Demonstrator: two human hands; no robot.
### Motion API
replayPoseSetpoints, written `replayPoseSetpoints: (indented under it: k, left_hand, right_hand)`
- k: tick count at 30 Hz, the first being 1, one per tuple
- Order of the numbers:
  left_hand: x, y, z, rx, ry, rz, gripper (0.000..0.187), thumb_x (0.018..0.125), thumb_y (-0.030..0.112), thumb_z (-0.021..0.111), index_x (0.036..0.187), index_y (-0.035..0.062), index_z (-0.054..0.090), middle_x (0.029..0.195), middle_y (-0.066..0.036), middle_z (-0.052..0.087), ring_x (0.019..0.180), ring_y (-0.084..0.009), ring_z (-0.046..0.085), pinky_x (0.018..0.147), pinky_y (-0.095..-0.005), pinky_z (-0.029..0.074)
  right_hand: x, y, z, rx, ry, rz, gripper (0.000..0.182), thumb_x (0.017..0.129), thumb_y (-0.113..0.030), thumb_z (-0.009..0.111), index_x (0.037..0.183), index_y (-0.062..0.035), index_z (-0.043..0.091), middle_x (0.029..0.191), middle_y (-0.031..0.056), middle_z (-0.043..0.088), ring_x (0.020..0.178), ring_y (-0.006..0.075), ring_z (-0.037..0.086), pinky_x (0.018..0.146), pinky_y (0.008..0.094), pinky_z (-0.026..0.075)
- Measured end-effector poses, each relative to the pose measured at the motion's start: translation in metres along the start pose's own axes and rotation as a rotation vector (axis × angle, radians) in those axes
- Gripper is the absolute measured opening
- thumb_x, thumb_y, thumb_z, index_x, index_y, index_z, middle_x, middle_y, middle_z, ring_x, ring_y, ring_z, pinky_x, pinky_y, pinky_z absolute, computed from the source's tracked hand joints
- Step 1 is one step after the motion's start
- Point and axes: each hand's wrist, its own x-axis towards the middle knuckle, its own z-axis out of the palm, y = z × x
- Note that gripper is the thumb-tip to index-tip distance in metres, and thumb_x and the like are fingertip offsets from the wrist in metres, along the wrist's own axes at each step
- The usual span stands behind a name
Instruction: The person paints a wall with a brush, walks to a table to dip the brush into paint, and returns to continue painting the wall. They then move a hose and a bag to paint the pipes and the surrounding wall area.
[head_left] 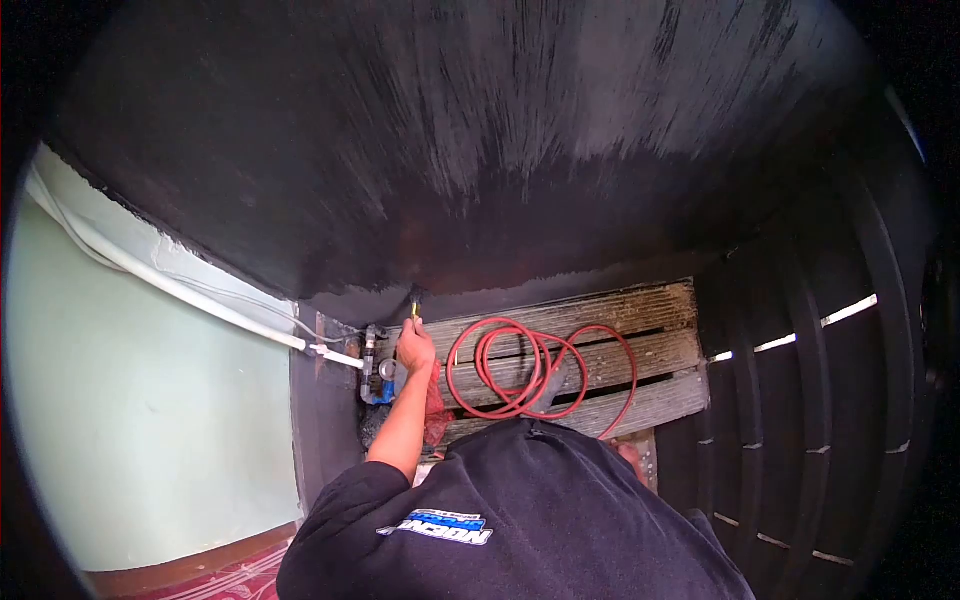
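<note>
My left hand point(416, 347) is closed around a paintbrush point(415, 311) with a yellowish handle. The brush's dark bristles point away from me, at the lower edge of the black wall point(560, 225). Streaky, lighter grey patches show higher on this wall, and a solid dark band runs along its lower part. Beneath my left forearm lies a crumpled red plastic bag point(437, 412). My right hand is out of sight; the dark shirt point(560, 510) covers that side.
A coiled red hose point(540, 370) lies on weathered wooden slats point(655, 345). Left of my hand stand pipe fittings with a blue valve point(383, 390), joined to a white pipe point(200, 300) along the pale green wall point(150, 400). Dark slatted boards point(790, 390) rise at the right.
</note>
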Motion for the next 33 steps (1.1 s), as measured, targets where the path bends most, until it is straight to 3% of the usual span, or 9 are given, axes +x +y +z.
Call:
replayPoseSetpoints:
  k: [5, 8, 10, 13, 16, 18, 23, 29, 33]
  left_hand:
    - [0.013, -0.008, 0.008, 0.084, -0.122, -0.007, 0.026, 0.091, 0.034, 0.052, 0.092, 0.0086, 0.056, 0.084, -0.022, 0.065, 0.081, -0.0439, 0.062, 0.069, -0.0543, 0.047]
    - [0.013, 0.002, -0.012, 0.078, -0.109, -0.003, 0.026, 0.092, 0.033, 0.051, 0.091, 0.0082, 0.056, 0.084, -0.022, 0.064, 0.082, -0.0442, 0.061, 0.070, -0.0544, 0.045]
    - [0.008, 0.017, -0.034, 0.020, -0.063, 0.011, 0.026, 0.092, 0.033, 0.050, 0.090, 0.0078, 0.056, 0.083, -0.022, 0.064, 0.081, -0.0446, 0.060, 0.069, -0.0543, 0.045]
    - [0.001, 0.028, -0.046, -0.063, 0.034, 0.052, 0.027, 0.093, 0.033, 0.049, 0.087, 0.0070, 0.055, 0.081, -0.022, 0.063, 0.079, -0.0454, 0.058, 0.066, -0.0543, 0.043]
    - [0.000, 0.027, -0.038, -0.151, 0.161, 0.116, 0.027, 0.093, 0.034, 0.049, 0.088, 0.0082, 0.056, 0.081, -0.022, 0.063, 0.077, -0.0445, 0.059, 0.065, -0.0542, 0.043]
    - [-0.002, 0.012, -0.023, -0.101, 0.095, 0.091, 0.027, 0.093, 0.035, 0.050, 0.088, 0.0087, 0.057, 0.082, -0.021, 0.064, 0.077, -0.0445, 0.059, 0.065, -0.0540, 0.044]
    - [0.004, 0.001, 0.006, 0.026, -0.052, -0.050, 0.030, 0.091, 0.039, 0.051, 0.088, 0.0102, 0.060, 0.083, -0.019, 0.066, 0.079, -0.0434, 0.061, 0.067, -0.0530, 0.046]
    - [0.021, -0.009, 0.019, 0.084, -0.252, -0.098, 0.029, 0.090, 0.036, 0.052, 0.088, 0.0084, 0.061, 0.090, -0.021, 0.065, 0.089, -0.0422, 0.060, 0.074, -0.0512, 0.047]
    - [0.020, 0.012, 0.000, 0.003, -0.227, -0.067, 0.031, 0.090, 0.037, 0.052, 0.089, 0.0074, 0.061, 0.087, -0.021, 0.065, 0.086, -0.0421, 0.060, 0.073, -0.0510, 0.045]
  right_hand:
    - [0.011, 0.014, 0.004, -0.084, -0.003, -0.040, 0.023, 0.088, -0.020, 0.059, 0.092, 0.0019, 0.065, 0.081, 0.0144, 0.068, 0.070, 0.0238, 0.065, 0.063, 0.0358, 0.051]
    - [0.093, 0.111, -0.004, -0.118, -0.069, -0.006, 0.026, 0.087, -0.023, 0.061, 0.085, 0.0025, 0.065, 0.078, 0.0127, 0.069, 0.068, 0.0213, 0.064, 0.061, 0.0355, 0.050]
    - [0.121, 0.154, -0.004, 0.185, -0.112, -0.117, 0.031, 0.087, -0.026, 0.062, 0.082, 0.0040, 0.065, 0.075, 0.0118, 0.069, 0.065, 0.0195, 0.063, 0.061, 0.0346, 0.049]
    - [0.061, 0.076, -0.003, 0.019, -0.053, 0.037, 0.032, 0.088, -0.027, 0.061, 0.090, 0.0050, 0.064, 0.080, 0.0149, 0.069, 0.068, 0.0218, 0.064, 0.062, 0.0360, 0.050]
    - [0.048, 0.061, -0.007, 0.287, -0.085, 0.103, 0.034, 0.089, -0.026, 0.060, 0.103, 0.0060, 0.060, 0.087, 0.0186, 0.068, 0.075, 0.0260, 0.065, 0.065, 0.0390, 0.052]
    - [0.037, 0.046, -0.014, 0.297, -0.062, 0.110, 0.034, 0.089, -0.025, 0.059, 0.103, 0.0057, 0.060, 0.087, 0.0182, 0.068, 0.075, 0.0255, 0.065, 0.065, 0.0384, 0.052]
    - [0.025, 0.030, -0.020, 0.098, -0.010, 0.030, 0.033, 0.088, -0.024, 0.059, 0.104, 0.0050, 0.062, 0.087, 0.0174, 0.068, 0.076, 0.0242, 0.065, 0.066, 0.0367, 0.051]
    - [0.055, 0.081, -0.019, -0.137, 0.014, -0.069, 0.032, 0.087, -0.022, 0.059, 0.104, 0.0042, 0.064, 0.087, 0.0163, 0.068, 0.077, 0.0226, 0.065, 0.068, 0.0347, 0.051]
    - [0.122, 0.163, -0.022, -0.554, 0.049, -0.465, 0.031, 0.087, -0.021, 0.059, 0.105, 0.0036, 0.065, 0.087, 0.0156, 0.069, 0.078, 0.0216, 0.065, 0.069, 0.0334, 0.050]
